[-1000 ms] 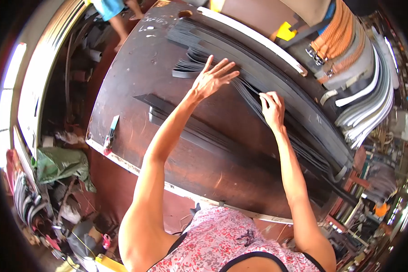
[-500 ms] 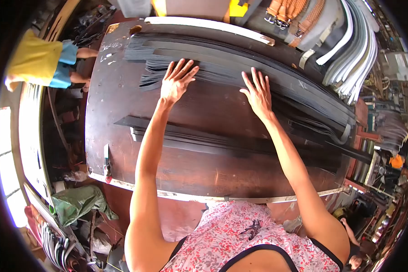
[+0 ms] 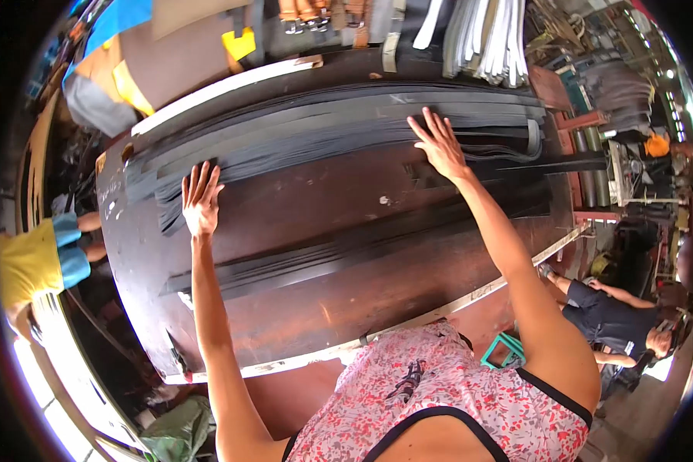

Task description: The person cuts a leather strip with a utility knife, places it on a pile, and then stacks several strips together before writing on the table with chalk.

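Note:
A long stack of dark, flat leather-like strips [image 3: 308, 127] lies across the brown table [image 3: 285, 316]. My left hand [image 3: 202, 202] rests, fingers spread, at the front edge of the stack near its left end. Farther right, my right hand [image 3: 441, 146] has its fingertips on the strips, fingers stretched out and palm down. Neither hand grips anything. Closer to me lies a second bundle of dark strips [image 3: 308, 262], under the reach of both forearms.
A pale bar [image 3: 223, 96] runs along the table's far edge. White strips [image 3: 481, 42] and brown belts [image 3: 308, 15] hang beyond it. A person in a yellow shirt [image 3: 27, 262] is at left, another in dark clothes [image 3: 612, 319] at right. Green sheeting [image 3: 181, 431] lies lower left.
The view has turned, shifting the table leftward and tilting it. My hands have spread farther apart along the stack, the right one moving toward its right end. Both stay open.

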The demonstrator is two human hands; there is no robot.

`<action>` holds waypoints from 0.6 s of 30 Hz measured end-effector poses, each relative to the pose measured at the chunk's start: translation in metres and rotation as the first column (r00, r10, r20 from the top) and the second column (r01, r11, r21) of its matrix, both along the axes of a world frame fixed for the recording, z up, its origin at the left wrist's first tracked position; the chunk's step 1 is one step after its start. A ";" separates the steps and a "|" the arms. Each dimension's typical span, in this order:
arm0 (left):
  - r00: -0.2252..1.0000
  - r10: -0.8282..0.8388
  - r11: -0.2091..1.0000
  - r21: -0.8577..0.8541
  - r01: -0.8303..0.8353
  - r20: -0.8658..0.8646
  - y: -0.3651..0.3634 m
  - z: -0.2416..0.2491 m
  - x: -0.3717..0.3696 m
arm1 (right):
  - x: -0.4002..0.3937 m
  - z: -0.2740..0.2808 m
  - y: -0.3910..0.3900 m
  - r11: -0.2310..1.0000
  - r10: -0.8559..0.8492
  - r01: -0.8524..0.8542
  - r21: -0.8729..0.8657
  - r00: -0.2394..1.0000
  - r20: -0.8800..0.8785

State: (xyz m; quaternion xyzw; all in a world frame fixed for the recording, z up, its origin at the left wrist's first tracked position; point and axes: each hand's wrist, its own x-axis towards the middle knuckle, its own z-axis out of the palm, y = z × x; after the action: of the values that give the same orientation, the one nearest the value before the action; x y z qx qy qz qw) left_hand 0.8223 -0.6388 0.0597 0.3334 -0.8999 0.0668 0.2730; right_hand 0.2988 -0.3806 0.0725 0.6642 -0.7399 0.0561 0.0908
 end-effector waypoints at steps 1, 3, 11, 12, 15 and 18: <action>1.000 -0.002 1.000 -0.002 0.002 0.006 0.000 0.000 0.000 | -0.020 -0.001 0.013 1.000 -0.031 0.031 -0.001 1.000 -0.005; 1.000 -0.016 1.000 -0.006 0.016 0.021 0.000 0.000 0.000 | -0.060 -0.003 0.038 0.993 -0.116 0.116 0.010 0.993 -0.024; 0.989 -0.002 1.000 0.017 -0.001 0.148 0.000 -0.002 0.005 | -0.215 -0.020 0.128 0.926 -0.378 0.378 -0.013 0.924 -0.048; 0.987 0.006 1.000 0.005 -0.007 0.160 -0.002 -0.004 0.006 | -0.227 -0.021 0.137 0.921 -0.389 0.387 -0.038 0.919 -0.066; 0.977 0.034 0.999 -0.025 -0.029 0.209 -0.006 -0.013 0.016 | -0.241 -0.010 0.153 0.874 -0.486 0.486 0.016 0.874 -0.026; 0.972 0.050 0.998 -0.060 -0.037 0.230 -0.008 -0.015 0.018 | -0.248 -0.004 0.169 0.887 -0.449 0.432 -0.164 0.890 -0.078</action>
State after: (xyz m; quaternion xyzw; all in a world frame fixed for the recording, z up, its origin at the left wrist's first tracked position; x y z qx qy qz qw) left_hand 0.8399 -0.6465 0.0445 0.3355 -0.9158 0.1360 0.1737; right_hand 0.0511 -0.2117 0.0683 0.4727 -0.8591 0.0484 0.1902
